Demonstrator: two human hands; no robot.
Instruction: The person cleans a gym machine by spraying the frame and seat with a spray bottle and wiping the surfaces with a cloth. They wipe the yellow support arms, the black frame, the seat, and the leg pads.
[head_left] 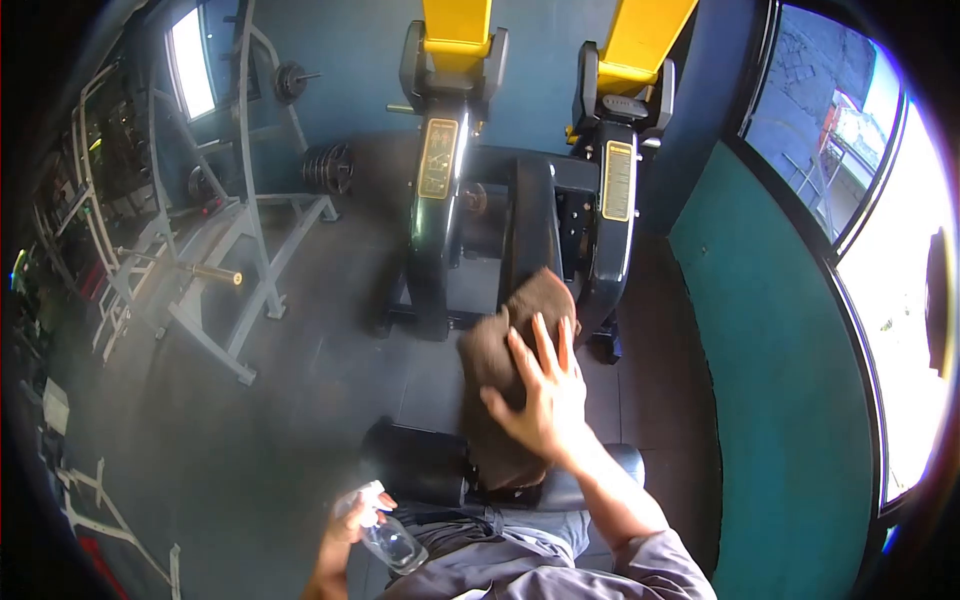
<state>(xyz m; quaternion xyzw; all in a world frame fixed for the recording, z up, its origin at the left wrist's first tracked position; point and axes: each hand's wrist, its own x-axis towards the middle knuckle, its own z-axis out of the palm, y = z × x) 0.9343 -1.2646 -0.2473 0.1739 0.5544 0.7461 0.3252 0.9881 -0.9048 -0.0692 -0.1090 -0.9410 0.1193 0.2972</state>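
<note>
My right hand [545,395] lies with fingers spread on a brown cloth [490,375], which is draped over part of the black and yellow gym machine [532,215]. Low in the view, my left hand [350,517] is wrapped round the neck of a clear spray bottle [395,543] with a white trigger head. Black padded rollers [415,462] of the machine extend to both sides beneath the cloth, just in front of my body. The part directly under the cloth is hidden.
A grey metal rack [250,190] with a bar end [215,273] stands on the left, with weight plates [327,169] behind it. A teal wall [790,400] with large windows [820,120] runs along the right. Dark floor tiles [330,370] lie between rack and machine.
</note>
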